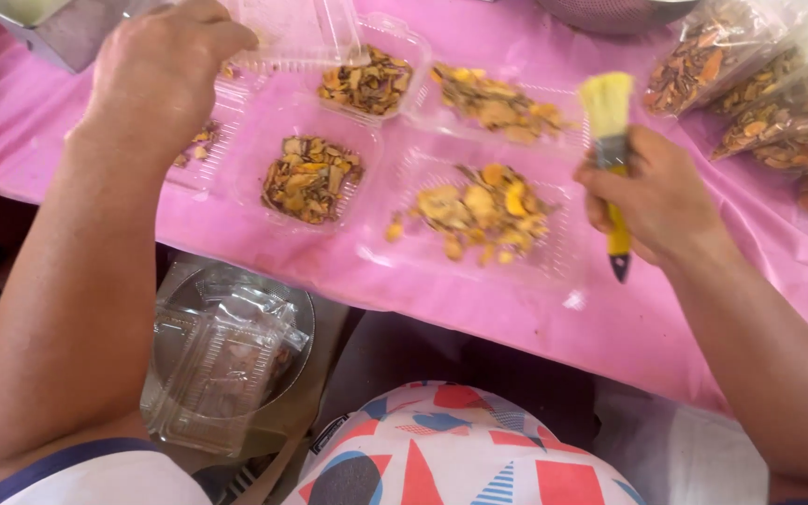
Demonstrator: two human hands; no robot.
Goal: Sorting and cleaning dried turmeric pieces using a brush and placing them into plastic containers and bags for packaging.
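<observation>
**Brush and trays of dried pieces on pink cloth**

Landmark: pink tablecloth (554, 318).
- Right hand (652, 196): closed around the yellow-handled brush (610, 140), bristles upward, over the cloth's right part.
- Left hand (161, 70): fingers curled on the clear lid (296, 33), at the cloth's far left.
- Clear trays (310, 178) of brown and orange dried pieces: between the hands, just left of the brush.
- Filled bags (769, 103): far right corner.

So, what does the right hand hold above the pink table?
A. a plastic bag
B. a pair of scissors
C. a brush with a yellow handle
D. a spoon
C: the right hand grips a brush with pale yellow bristles pointing up and a yellow handle.
</observation>
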